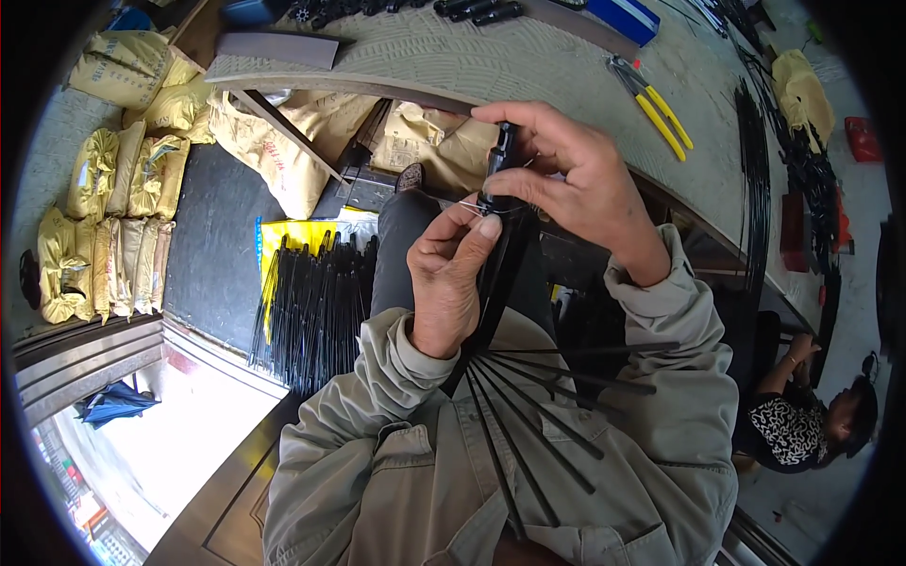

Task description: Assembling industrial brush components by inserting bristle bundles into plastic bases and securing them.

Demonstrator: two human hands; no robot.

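An umbrella frame (500,274) stands across my lap, its thin black ribs (538,387) fanned out over my jacket. At its upper end is a black tubular plastic piece (501,156), with a thin pale wire (469,205) at its lower rim. My left hand (445,274) is closed, thumb and forefinger pinching the frame just where the wire passes. Above it, my right hand (580,184) curls round the black tubular piece, thumb on its side and forefinger over the top. The inner fingers of both hands are partly hidden.
Ahead is a workbench (528,71) with yellow-handled pliers (656,111) and black tubular parts (481,9). Bundled umbrella frames (316,307) stand left of my leg. Yellowish sacks (142,179) are stacked at the far left. At the right, another person (797,424) sits working.
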